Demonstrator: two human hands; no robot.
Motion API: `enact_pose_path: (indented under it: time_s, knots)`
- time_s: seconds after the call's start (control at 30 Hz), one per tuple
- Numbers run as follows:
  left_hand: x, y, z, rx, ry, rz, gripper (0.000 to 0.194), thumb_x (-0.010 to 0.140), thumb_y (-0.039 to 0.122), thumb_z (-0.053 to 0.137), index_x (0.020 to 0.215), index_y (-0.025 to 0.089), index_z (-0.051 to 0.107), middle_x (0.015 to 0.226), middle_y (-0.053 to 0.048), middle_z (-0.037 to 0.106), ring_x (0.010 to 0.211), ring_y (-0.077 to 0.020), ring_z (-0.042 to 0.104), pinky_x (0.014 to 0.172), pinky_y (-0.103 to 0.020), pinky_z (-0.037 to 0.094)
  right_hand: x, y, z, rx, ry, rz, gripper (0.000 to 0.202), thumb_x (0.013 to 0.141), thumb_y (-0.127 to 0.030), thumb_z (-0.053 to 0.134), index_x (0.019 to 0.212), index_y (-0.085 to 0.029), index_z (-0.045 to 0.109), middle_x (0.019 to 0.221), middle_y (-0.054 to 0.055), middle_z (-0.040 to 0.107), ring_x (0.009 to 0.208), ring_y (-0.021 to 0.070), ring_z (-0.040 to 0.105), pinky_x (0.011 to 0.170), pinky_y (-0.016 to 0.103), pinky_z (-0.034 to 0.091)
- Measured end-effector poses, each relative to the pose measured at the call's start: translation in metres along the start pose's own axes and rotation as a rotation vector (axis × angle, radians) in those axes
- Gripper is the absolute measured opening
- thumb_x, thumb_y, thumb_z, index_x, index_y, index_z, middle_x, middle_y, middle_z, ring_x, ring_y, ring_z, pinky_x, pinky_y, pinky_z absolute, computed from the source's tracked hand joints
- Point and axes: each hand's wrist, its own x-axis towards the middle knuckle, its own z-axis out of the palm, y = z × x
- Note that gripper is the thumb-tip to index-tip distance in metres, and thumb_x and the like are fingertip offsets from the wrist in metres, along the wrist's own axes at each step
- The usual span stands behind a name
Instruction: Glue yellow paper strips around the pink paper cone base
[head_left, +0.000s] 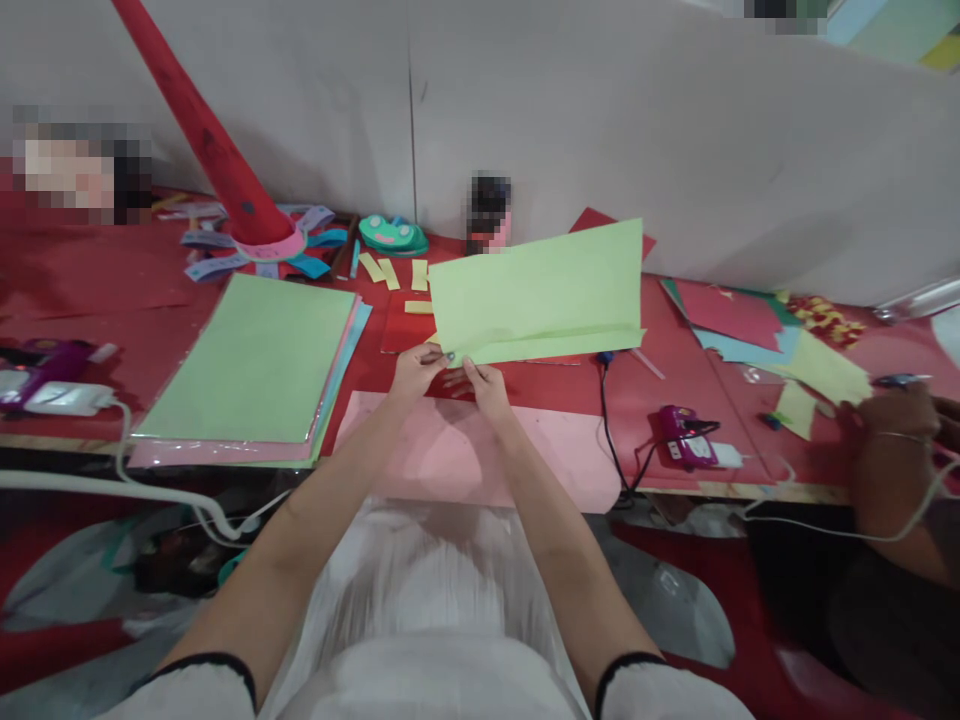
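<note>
Both my hands hold a light green sheet of paper (536, 290) above the red table, its near edge folded up in a narrow strip. My left hand (420, 368) pinches the sheet's lower left corner. Close beside it, my right hand (484, 385) grips the near folded edge between thumb and fingers. Below my wrists a pink sheet (555, 450) lies along the table's front edge. Small yellow paper strips (388, 273) and a red sheet (405, 325) lie just behind my left hand, the red one partly hidden under the green paper.
Left lies a stack of coloured paper (240, 370); behind it stands a red paper cone (232, 170) on a ring of paper strips. A green frog-like craft (392, 236) sits near the wall. Right are a purple power adapter (684, 435) with cables, paper scraps and another person's hand (896, 415).
</note>
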Motion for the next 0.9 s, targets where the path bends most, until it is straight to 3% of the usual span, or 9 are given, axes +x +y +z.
enact_pose_path:
  time_s: [0.17, 0.37, 0.57, 0.9]
  knots:
    - [0.0009, -0.0028, -0.0003, 0.009, 0.005, -0.005, 0.035, 0.056, 0.049, 0.074, 0.070, 0.018, 0.064, 0.075, -0.003, 0.072, 0.076, -0.0202, 0.067, 0.076, -0.033, 0.052, 0.0017, 0.0017, -0.0006, 0.019, -0.001, -0.013, 0.053, 0.067, -0.067, 0.059, 0.067, -0.016, 0.069, 0.070, 0.008, 0.071, 0.064, 0.0198, 0.068, 0.060, 0.030, 0.056]
    - [0.0009, -0.0005, 0.0001, -0.017, -0.018, -0.047, 0.038, 0.053, 0.050, 0.076, 0.070, 0.018, 0.064, 0.073, -0.005, 0.071, 0.073, -0.0221, 0.067, 0.071, -0.035, 0.053, 0.0003, -0.0031, -0.0003, -0.032, 0.027, -0.028, 0.037, 0.065, -0.053, 0.067, 0.075, -0.017, 0.071, 0.075, 0.004, 0.073, 0.070, 0.0186, 0.068, 0.064, 0.028, 0.054]
    - [-0.0014, 0.0034, 0.0004, -0.036, -0.067, -0.084, 0.035, 0.052, 0.048, 0.077, 0.065, 0.019, 0.062, 0.068, -0.002, 0.069, 0.067, -0.0197, 0.065, 0.067, -0.032, 0.052, 0.0004, -0.0023, -0.0002, -0.112, -0.005, -0.076, 0.028, 0.067, -0.045, 0.066, 0.070, -0.018, 0.072, 0.076, 0.003, 0.073, 0.074, 0.0170, 0.067, 0.069, 0.027, 0.052]
    - [-0.0022, 0.0028, 0.0017, -0.060, -0.038, -0.104, 0.035, 0.050, 0.045, 0.078, 0.067, 0.017, 0.063, 0.067, -0.002, 0.069, 0.066, -0.0187, 0.065, 0.067, -0.031, 0.053, 0.0012, -0.0035, 0.0009, -0.354, 0.017, -0.059, 0.041, 0.072, -0.049, 0.058, 0.048, -0.016, 0.056, 0.047, -0.002, 0.055, 0.049, 0.0104, 0.052, 0.047, 0.021, 0.038]
